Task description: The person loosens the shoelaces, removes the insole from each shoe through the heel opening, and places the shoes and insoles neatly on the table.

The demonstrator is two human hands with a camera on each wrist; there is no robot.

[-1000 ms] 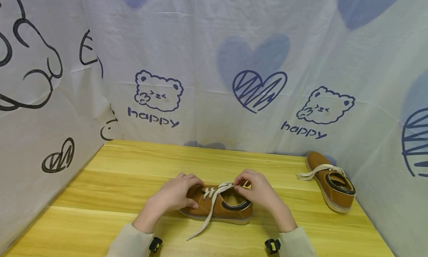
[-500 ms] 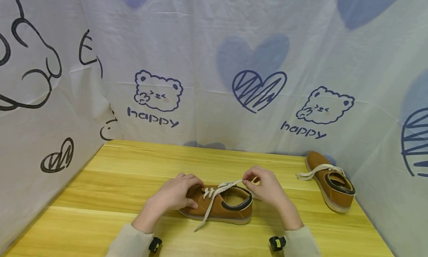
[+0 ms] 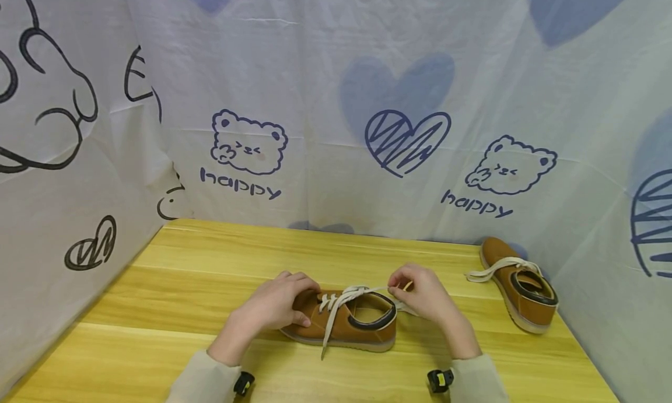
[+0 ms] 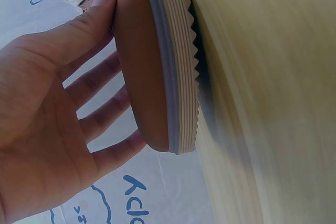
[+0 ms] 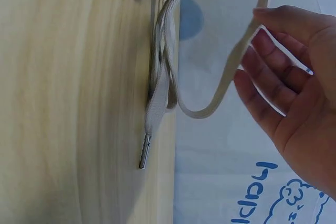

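Observation:
A brown shoe [image 3: 343, 330] lies on the table with its toe to the left. My left hand [image 3: 275, 304] grips the toe end; in the left wrist view its thumb [image 4: 102, 1] presses near the eyelets and the fingers lie along the other side. Right of the shoe's opening, my right hand [image 3: 422, 295] pinches the cream shoelace [image 5: 228, 72] between thumb and fingertips, and the lace stretches back to the eyelets. Another lace end hangs over the shoe's near side. Behind the heel, lace with a metal tip [image 5: 145, 153] rests on the table in the right wrist view.
A matching brown shoe [image 3: 525, 292] with cream laces sits at the back right of the wooden table [image 3: 210, 257]. A white printed cloth [image 3: 325, 175] hangs behind the table and along its sides.
My right hand has moved to the right, drawing the lace with it. The lace end on the shoe's near side has pulled up shorter. My left hand and the shoe have stayed put.

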